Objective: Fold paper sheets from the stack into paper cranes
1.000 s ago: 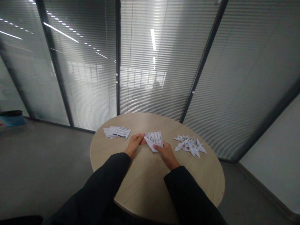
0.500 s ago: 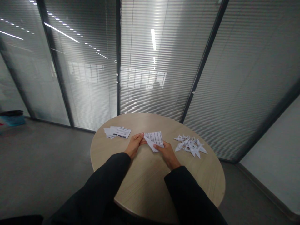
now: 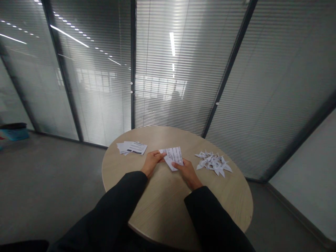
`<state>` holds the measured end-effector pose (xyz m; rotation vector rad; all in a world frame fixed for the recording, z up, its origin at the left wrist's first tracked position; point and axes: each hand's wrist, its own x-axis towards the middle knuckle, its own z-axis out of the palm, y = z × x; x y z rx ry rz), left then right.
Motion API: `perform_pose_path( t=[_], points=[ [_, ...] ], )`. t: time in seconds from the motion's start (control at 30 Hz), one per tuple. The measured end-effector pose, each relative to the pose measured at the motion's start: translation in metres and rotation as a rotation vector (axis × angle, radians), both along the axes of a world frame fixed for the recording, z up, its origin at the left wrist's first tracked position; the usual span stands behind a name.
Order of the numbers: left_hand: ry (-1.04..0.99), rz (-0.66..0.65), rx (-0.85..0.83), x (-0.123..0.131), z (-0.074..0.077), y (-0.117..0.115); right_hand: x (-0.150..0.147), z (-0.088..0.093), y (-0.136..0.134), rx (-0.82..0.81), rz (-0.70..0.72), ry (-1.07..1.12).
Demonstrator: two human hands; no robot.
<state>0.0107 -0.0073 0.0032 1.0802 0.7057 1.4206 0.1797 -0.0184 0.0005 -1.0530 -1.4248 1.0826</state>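
Head view: a folded printed sheet sits between both hands above the tabletop, its long edge running 9 to 3 o'clock. Closed fingers of the left hand pinch its 9 o'clock corner; the right hand grips its lower edge. The left hand has edged further onto the paper since the earlier frame.

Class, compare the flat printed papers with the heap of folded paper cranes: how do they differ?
The printed papers lie flat and overlapping, while the paper cranes form a spiky, jumbled heap. The papers show bold dark print; the cranes look mostly white. The papers sit toward the table's left, the cranes toward its right. Both are paper resting on it.
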Motion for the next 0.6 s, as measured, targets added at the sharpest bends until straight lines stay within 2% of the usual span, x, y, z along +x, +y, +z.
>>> perform_pose_path(
  t=[0.33, 0.6],
  points=[
    [-0.053, 0.099, -0.019, -0.0042, 0.0033, 0.0009, 0.0029, -0.0036, 0.0034, 0.0, 0.006, 0.018],
    [-0.061, 0.078, -0.024, -0.0056, 0.0003, 0.0011, 0.0036, -0.0044, 0.0047, 0.003, 0.011, 0.033]
  ],
)
